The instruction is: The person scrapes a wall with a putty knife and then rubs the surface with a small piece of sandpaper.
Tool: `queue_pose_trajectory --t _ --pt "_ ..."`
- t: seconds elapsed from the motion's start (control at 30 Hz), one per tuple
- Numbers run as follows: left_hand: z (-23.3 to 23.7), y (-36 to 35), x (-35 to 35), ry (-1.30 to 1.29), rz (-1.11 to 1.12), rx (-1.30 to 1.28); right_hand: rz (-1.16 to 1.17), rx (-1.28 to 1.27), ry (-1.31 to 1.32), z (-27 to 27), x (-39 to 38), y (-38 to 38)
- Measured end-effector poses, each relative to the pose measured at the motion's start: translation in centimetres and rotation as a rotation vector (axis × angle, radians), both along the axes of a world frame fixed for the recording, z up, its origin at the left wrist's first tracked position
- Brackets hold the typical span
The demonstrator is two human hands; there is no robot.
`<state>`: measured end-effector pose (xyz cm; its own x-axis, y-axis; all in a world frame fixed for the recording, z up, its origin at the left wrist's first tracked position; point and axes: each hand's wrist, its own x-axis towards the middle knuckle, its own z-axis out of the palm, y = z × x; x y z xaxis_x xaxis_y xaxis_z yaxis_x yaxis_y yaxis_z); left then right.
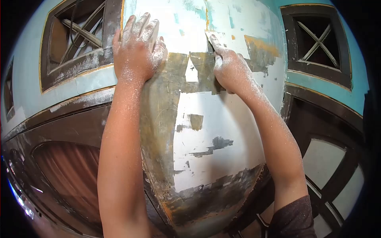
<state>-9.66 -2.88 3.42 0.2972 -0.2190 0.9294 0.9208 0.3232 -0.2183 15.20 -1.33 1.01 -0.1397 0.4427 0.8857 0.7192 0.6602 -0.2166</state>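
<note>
My left hand [137,55] rests against the wall near its left corner, fingers spread and dusted with white powder. Higher on the right, my right hand [232,67] is closed, its index finger stretched along a scraper [209,36] whose blade meets the wall. Most of the scraper is hidden by the hand. The wall panel [218,115] is patchy: white paint covers the top and middle, with bare grey-brown surface [162,107] between. A small white paint patch [191,73] remains between my hands.
Dark window frames with crossed bars stand at left [45,59] and right [347,59]. Below the left one is a dark wooden door [35,135] with a reddish-brown curtain [71,170]. A dark-framed door with pale panes [323,158] is at lower right.
</note>
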Motion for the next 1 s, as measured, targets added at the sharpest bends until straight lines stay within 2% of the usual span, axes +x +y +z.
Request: queue_pose_trajectory --t 0.03,0.17,0.2,0.23,0.33,0.57,0.67,0.7,0.77,0.9,0.93,0.97,1.0 --pt "0.1 0.0 0.0 0.0 0.005 -0.002 0.031 0.062 0.02 0.3 0.0 0.3" --pt "0.0 0.1 -0.2 -0.011 0.012 -0.028 0.007 0.008 -0.006 0.9 0.2 0.0" --pt "-0.1 0.1 -0.1 0.001 0.008 -0.019 0.012 0.129 -0.015 0.5 0.3 1.1" --pt "-0.1 0.0 0.1 0.001 0.008 -0.016 0.012 0.132 -0.014 0.5 0.3 1.3" --pt "0.0 -0.2 0.2 -0.02 -0.046 -0.036 -0.022 -0.045 -0.008 1.4 0.0 -0.3" --pt "-0.1 -0.2 0.2 -0.027 -0.014 -0.038 -0.034 0.095 0.025 1.5 -0.3 0.0" --pt "0.0 0.0 0.1 -0.01 0.0 -0.025 -0.058 -0.15 0.006 3.2 -0.3 -0.6" --pt "0.0 0.0 0.0 -0.009 -0.003 -0.023 -0.061 -0.149 0.007 2.9 -0.2 -0.4" --pt "0.0 0.0 0.0 -0.007 -0.029 -0.032 -0.035 0.033 -0.013 1.9 -0.2 -0.3" --pt "0.0 -0.2 0.2 -0.013 -0.029 -0.04 0.018 -0.08 0.009 3.1 -0.2 -1.1" --pt "-0.1 -0.2 0.2 -0.015 -0.028 -0.044 -0.015 0.025 0.047 3.4 -0.5 -0.1" --pt "-0.1 -0.2 0.1 -0.017 -0.028 -0.044 -0.012 -0.179 0.068 4.1 -0.7 -1.8" --pt "0.0 -0.1 0.1 -0.016 -0.029 -0.042 0.001 -0.093 0.043 3.8 -0.7 -1.3"
